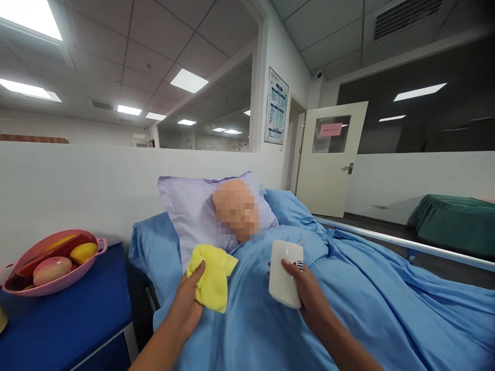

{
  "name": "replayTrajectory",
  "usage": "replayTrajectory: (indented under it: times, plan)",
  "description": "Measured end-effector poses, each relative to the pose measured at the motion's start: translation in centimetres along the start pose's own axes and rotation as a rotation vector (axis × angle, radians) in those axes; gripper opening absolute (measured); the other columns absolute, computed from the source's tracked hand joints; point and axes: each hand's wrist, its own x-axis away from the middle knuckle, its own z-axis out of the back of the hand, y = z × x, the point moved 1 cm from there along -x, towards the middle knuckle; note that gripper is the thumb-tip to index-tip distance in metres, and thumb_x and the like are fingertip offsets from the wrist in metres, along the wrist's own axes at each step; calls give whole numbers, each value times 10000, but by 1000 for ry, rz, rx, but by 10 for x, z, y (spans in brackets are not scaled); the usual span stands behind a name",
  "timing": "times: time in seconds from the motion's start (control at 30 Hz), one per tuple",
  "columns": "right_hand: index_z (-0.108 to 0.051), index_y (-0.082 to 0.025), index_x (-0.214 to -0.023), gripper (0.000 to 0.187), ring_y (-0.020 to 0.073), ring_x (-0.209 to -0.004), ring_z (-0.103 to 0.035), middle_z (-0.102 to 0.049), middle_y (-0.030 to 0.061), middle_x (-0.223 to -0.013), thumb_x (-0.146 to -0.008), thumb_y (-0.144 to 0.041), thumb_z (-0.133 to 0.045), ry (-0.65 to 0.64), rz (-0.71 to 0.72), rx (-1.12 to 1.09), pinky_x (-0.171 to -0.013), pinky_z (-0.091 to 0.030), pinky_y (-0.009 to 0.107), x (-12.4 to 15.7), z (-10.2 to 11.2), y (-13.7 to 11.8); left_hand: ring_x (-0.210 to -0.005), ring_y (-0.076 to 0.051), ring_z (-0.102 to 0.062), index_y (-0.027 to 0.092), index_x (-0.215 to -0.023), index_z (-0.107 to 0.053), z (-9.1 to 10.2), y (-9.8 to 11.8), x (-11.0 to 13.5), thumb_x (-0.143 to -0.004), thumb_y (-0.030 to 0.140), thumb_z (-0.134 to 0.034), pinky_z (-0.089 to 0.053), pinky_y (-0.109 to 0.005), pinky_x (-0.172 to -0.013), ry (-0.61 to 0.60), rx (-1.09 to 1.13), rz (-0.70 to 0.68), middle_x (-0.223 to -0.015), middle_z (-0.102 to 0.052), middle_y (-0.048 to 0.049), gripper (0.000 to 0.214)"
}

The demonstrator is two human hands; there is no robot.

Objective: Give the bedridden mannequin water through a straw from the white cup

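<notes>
My left hand [193,299] is closed on a bunched yellow cloth [212,278], which hangs over the blue bedding. Across from it, my right hand [305,288] grips a white cup [283,270] with a small dark print partly under the fingers. The fingers behind the cup are mostly hidden, and whether anything is in it I cannot tell. Both hands are above a blue quilt [255,330]. Beyond them a head [235,208], blurred out, lies on a lilac pillow [181,201], with the quilt drawn up near it.
To the left stands a blue bedside cabinet [93,309] bearing a pink basket [65,288] of fruit. A white bed rail [406,246] runs along the right side. Farther off are an open door [328,180] and a green-covered shape [456,221].
</notes>
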Motion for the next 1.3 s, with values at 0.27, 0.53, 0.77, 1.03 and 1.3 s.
replayTrajectory:
  times: [0.27, 0.53, 0.77, 1.03, 1.3]
  plan:
    - [-614, -205, -1059, 502, 225, -640, -646, -717, 37, -805, -693, -526, -733, -74, 56, 360, -548, -496, 324, -30, 23, -2, -939, -269, -721, 117, -1131, -643, -40, -42, -45, -836, 222, -686, -614, -342, -826, -15, 236, 145, -1059, -741, -142, 316]
    - [-619, -192, -1060, 509, 221, -674, -636, -697, 46, -815, -670, -495, -743, -125, 87, 292, -579, -497, 323, -37, 7, 13, -1051, -266, -682, 106, -1221, -615, -50, -74, -82, -852, 327, -671, -566, -334, -920, -195, 339, 182, -1097, -729, -155, 434]
    - [-601, -184, -1104, 551, 219, -667, -629, -694, 45, -815, -676, -504, -733, -123, 98, 299, -602, -491, 335, -39, 3, 18, -1076, -308, -668, 118, -1338, -534, -35, -85, -90, -849, 340, -676, -529, -432, -981, -258, 359, 217, -1143, -714, -148, 555]
    - [-606, -196, -1057, 533, 225, -644, -629, -682, 40, -778, -660, -527, -738, -127, 76, 282, -596, -495, 349, -37, 0, 21, -1057, -302, -678, 124, -1339, -538, -33, -86, -92, -867, 362, -652, -539, -425, -958, -277, 353, 226, -1151, -711, -149, 541]
    - [-567, -198, -1076, 596, 224, -674, -627, -680, 50, -828, -648, -568, -756, -182, 85, 304, -602, -506, 349, -47, 5, 29, -1069, -294, -673, 109, -1322, -549, -34, -84, -90, -875, 359, -639, -536, -410, -962, -279, 355, 225, -1138, -715, -153, 519]
